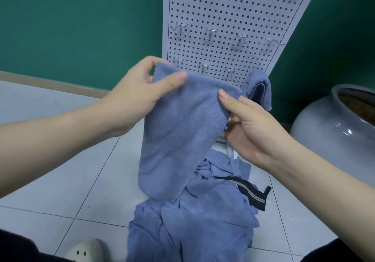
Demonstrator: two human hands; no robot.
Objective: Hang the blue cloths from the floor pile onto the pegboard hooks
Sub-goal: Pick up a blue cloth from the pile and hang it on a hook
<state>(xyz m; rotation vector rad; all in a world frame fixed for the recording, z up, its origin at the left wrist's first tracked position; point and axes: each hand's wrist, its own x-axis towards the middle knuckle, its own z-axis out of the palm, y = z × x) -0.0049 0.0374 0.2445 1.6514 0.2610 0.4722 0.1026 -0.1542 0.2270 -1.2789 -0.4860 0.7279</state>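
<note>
Left hand (136, 91) and right hand (251, 128) each pinch a top corner of a soft blue terry cloth (178, 132), hanging limp between them above the floor pile (192, 227). Looks light, floppy; grip near top edge. White pegboard (223, 18) beyond hands.

A soft, matt blue cloth (182, 132) with a fine fleecy nap is seen held before the pegboard (229, 24), a smooth white panel, matt in finish and perforated throughout. Thin, shiny wire hooks (211, 33) of bright metal are fixed across the pegboard. Below the pegboard, a pile (194, 217) of the same napped fabric is shown on glossy, pale floor tiles (60, 180), with a black woven strap (251, 192) lying on it. To the right of the pegboard, a glazed grey pot (328, 132) is marked by bright reflections.
</note>
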